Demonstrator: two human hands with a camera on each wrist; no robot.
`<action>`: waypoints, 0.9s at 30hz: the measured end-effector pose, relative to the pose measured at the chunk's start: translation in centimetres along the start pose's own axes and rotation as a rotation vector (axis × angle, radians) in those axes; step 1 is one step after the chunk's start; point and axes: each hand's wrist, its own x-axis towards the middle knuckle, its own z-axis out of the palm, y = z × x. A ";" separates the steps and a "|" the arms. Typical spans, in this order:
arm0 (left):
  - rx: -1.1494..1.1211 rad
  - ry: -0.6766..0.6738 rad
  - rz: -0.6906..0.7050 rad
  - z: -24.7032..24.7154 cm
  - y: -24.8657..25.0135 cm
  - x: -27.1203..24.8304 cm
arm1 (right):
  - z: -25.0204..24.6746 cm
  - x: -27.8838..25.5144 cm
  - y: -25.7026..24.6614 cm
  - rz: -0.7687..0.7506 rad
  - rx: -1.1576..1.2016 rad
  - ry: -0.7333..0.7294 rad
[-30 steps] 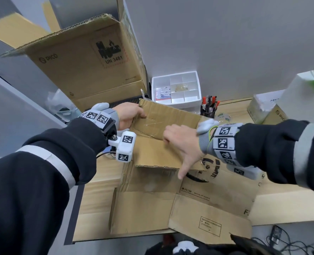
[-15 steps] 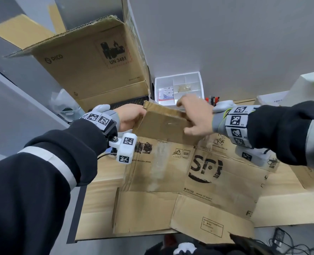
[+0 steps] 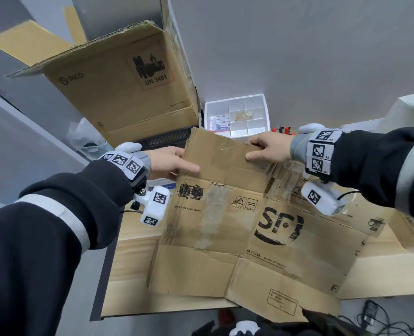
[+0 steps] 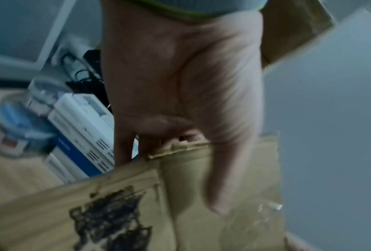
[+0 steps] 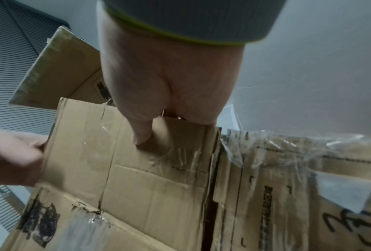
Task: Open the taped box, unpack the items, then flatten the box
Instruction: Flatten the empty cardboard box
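Cardboard everywhere on my desk (image 3: 138,241) right now. I've got the flattened box (image 3: 225,226) lying spread across the wooden top, SF logo facing up, with a strip of clear tape down the panel left of the logo. The near flaps hang a bit past the desk's front edge.

Both hands are on the far flap (image 3: 225,156), which is tilted up off the rest of the cardboard. My left hand (image 3: 167,163) pinches its left edge, thumb on the near face and fingers behind. My right hand (image 3: 269,151) grips the top right corner the same way, thumb pressed on the front, fingers curled over the back edge.

Behind it all there's a big open PICO carton (image 3: 128,88) with a UN 3481 label, and a white divided tray (image 3: 239,117) right next to it. From the left wrist view I can see a white and blue device (image 4: 81,135) and a clear bottle (image 4: 21,118) beside the cardboard, pretty blurry though.
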 end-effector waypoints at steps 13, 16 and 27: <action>-0.227 -0.086 0.013 -1.4 -0.8 -0.6 | -2.6 -1.4 4.0 0.317 -0.002 -0.429; -0.242 -0.060 -0.007 -1.7 -1.1 -0.8 | -2.4 -1.9 5.2 0.338 0.054 -0.440; -0.365 -0.096 -0.083 -2.4 -1.5 -1.2 | -0.8 -2.6 6.4 0.408 0.175 -0.602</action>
